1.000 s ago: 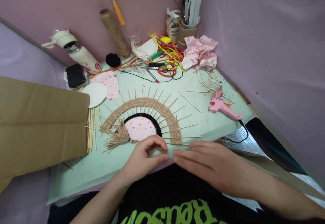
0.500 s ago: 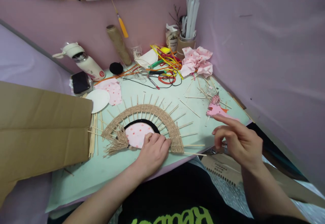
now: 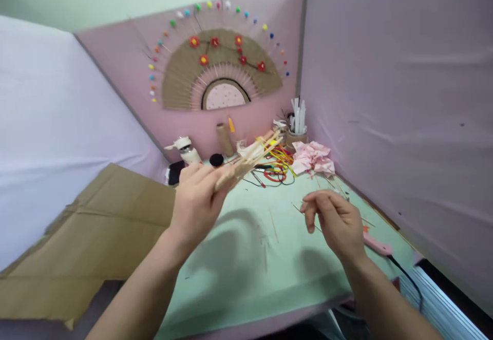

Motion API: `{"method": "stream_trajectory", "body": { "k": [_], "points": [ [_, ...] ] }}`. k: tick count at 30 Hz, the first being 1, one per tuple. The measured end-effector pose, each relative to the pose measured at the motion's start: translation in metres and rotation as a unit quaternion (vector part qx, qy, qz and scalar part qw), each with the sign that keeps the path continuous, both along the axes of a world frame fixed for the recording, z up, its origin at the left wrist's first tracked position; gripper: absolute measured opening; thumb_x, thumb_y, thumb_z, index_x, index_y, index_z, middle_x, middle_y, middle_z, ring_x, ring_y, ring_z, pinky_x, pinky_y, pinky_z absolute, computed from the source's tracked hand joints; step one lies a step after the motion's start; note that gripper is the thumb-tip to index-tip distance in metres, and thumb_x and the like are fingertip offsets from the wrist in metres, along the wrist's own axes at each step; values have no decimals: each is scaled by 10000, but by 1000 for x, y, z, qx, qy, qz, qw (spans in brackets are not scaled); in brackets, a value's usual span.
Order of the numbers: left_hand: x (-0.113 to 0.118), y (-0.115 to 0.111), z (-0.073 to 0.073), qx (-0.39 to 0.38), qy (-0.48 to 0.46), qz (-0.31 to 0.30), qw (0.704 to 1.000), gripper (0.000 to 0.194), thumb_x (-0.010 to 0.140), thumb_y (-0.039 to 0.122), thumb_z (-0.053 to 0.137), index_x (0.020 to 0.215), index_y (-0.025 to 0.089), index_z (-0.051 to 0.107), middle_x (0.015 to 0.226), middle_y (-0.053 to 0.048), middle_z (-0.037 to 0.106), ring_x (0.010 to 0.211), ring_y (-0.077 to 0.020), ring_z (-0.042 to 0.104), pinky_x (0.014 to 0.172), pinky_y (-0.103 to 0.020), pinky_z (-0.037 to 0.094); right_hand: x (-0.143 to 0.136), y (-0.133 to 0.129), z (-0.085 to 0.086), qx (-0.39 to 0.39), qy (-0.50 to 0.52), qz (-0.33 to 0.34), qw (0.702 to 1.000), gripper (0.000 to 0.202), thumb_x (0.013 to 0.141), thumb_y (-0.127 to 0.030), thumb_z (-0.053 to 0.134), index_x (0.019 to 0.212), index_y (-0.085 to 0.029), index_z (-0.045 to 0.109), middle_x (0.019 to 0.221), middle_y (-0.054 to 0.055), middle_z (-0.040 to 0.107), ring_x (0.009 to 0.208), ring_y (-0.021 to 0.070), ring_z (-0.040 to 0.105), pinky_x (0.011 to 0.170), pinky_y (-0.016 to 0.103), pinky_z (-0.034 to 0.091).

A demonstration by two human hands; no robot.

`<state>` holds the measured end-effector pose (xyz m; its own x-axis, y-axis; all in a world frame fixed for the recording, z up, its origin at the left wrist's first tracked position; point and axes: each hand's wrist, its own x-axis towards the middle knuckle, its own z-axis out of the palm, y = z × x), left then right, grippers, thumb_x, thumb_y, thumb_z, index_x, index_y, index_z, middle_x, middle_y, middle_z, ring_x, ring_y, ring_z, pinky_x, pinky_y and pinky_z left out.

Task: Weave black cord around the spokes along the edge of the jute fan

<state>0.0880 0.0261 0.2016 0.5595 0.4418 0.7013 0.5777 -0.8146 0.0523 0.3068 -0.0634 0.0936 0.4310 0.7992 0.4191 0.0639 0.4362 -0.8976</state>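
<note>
1. Left hand (image 3: 196, 191): grasping the fan (image 3: 243, 167) by its near end, fingers wrapped over it.
2. Fan: up in the air off the left fingers, sloping away toward the back right. Seen nearly edge-on and blurred; its face cannot be read.
3. Change: half a second ago the fan lay flat under the left hand; now it is raised, and its shadow falls on the table (image 3: 283, 283) below the hand. Judged meaning: the work has passed from pressing it flat to handling it in the air.
4. Right hand (image 3: 339, 222): fingers curled, apart from the fan. A stick (image 3: 297, 208) shows beside and behind the fingertips; cannot tell whether they grip it or it simply lies on the table.
5. Right of the right hand: the glue gun (image 3: 377, 245), resting on the table, partly hidden by the wrist; judged not in use.
6. Beyond the hands: the scissors (image 3: 275, 177) between them, and pink cloth (image 3: 314, 158) behind the right.
7. Left of the left hand: cardboard (image 3: 100, 242).
8. Farthest out, above both hands: a wall fan (image 3: 225, 56), in full view now that the camera has tipped up.
</note>
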Motion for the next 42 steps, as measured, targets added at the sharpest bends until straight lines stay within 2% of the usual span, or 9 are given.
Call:
{"method": "stream_trajectory", "body": {
  "k": [5,9,16,21,25,30,33,37,42],
  "points": [
    [-11,3,40,-148,-220,19,964,207,783,347,601,899,197,685,814,-17,674,752,-169,584,703,-277,437,-27,38,75,143,-132,-82,977,158,867,-284,508,957,-206,611,849,46,626,814,180,595,758,347,473],
    [-16,11,37,-233,-329,-14,915,242,739,377,645,868,178,694,773,-17,689,700,-165,608,651,-258,452,-36,62,123,204,-300,-183,914,336,822,-327,564,1145,-236,569,1227,107,495,1171,288,435,999,479,307],
    [-29,24,28,-276,-404,-37,871,246,698,372,684,825,161,689,792,-24,702,716,-162,615,655,-253,459,-38,89,165,163,-520,-102,832,301,866,-300,481,1149,-271,579,1440,46,311,1342,306,190,1060,574,97],
    [-36,26,30,-306,-412,-59,857,247,711,366,676,852,163,685,825,-32,704,721,-156,618,651,-251,465,-51,98,178,141,-569,-79,806,222,875,-226,460,972,-267,656,1426,18,355,1350,269,189,1063,571,61],
    [-40,27,30,-306,-429,-60,848,257,714,369,669,868,163,680,828,-35,705,723,-165,625,652,-262,469,-58,99,175,163,-548,-82,817,168,853,-248,496,801,-237,656,1360,16,446,1319,264,253,1059,575,54],
    [-42,31,30,-301,-437,-66,845,289,710,382,669,889,155,672,853,-42,705,753,-172,626,676,-268,467,-63,103,169,177,-497,-97,844,191,876,-249,452,919,-256,638,1304,40,507,1270,256,331,1049,579,80],
    [-42,31,30,-308,-433,-73,844,286,710,385,668,886,159,673,875,-45,707,764,-172,629,677,-265,467,-67,108,170,166,-512,-80,839,251,894,-250,422,1037,-276,626,1367,39,450,1302,258,289,1049,583,73],
    [-43,30,33,-319,-423,-74,845,272,715,373,666,880,157,671,864,-44,705,739,-167,629,662,-264,470,-68,110,173,149,-542,-44,826,231,894,-256,423,910,-259,653,1386,20,429,1321,260,263,1045,595,81],
    [-46,29,47,-317,-355,-56,878,266,723,354,661,892,150,679,838,-43,706,735,-174,633,641,-254,472,-66,105,170,179,-515,-86,834,172,869,-291,479,824,-239,636,1317,30,490,1283,259,308,1050,576,97]
  ]
}}
